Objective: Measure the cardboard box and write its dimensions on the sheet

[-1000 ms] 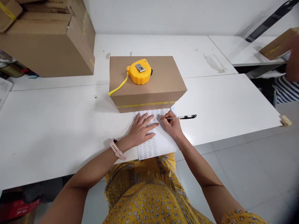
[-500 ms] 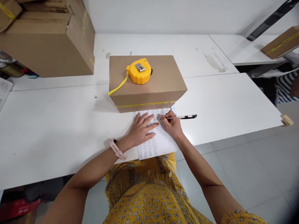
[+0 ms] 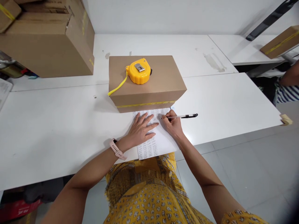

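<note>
A sheet of paper (image 3: 164,141) covered partly in columns of handwriting lies at the table's front edge. My left hand (image 3: 141,129) rests flat on it with fingers spread. In my right hand (image 3: 173,123) is a pen (image 3: 187,116), clear-barrelled with a black cap on its rear end, its tip at the upper part of the sheet. Just beyond the paper stands a closed cardboard box (image 3: 163,73) with yellow tape along its front. On top of that box sits a yellow tape measure (image 3: 139,71) with a metal clip and a yellow strap.
Larger cardboard boxes (image 3: 42,46) stand at the back left of the white table (image 3: 58,124). A smaller taped box (image 3: 281,42) and a long black object (image 3: 268,20) are at the far right. Another person's arm (image 3: 289,76) shows at the right edge.
My right hand and the pen have shifted very slightly to the right along the paper. My left hand stays put. The other person's arm at the right edge has moved further into view.
</note>
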Available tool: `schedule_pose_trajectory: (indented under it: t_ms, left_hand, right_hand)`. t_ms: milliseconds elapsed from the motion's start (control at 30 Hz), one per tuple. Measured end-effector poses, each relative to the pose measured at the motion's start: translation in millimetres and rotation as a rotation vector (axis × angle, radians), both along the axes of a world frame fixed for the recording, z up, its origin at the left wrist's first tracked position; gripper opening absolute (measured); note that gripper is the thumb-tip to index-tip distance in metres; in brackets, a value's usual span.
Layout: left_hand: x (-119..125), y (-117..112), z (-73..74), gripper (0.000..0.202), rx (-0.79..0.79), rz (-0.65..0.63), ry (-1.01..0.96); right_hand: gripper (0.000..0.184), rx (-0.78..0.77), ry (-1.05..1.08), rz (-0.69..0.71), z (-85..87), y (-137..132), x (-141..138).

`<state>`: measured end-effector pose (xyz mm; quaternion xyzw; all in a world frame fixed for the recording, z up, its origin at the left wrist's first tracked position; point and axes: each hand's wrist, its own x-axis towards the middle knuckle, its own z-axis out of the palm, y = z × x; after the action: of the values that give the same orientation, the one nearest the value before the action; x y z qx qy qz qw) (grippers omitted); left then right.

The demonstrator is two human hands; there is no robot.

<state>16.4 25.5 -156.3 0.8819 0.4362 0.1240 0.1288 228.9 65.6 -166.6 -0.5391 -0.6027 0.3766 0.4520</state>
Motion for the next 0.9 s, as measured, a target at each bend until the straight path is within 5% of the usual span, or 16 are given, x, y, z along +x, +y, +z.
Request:
schedule_pose_trajectory:
  t_ms: [900]
  left_hand:
    - [0.8, -0.1, -1.1, 0.048, -0.013, 0.013, -0.028]
  right_hand:
    - [0.023, -0.012, -0.026, -0.028, 2.5, 0.4, -0.3]
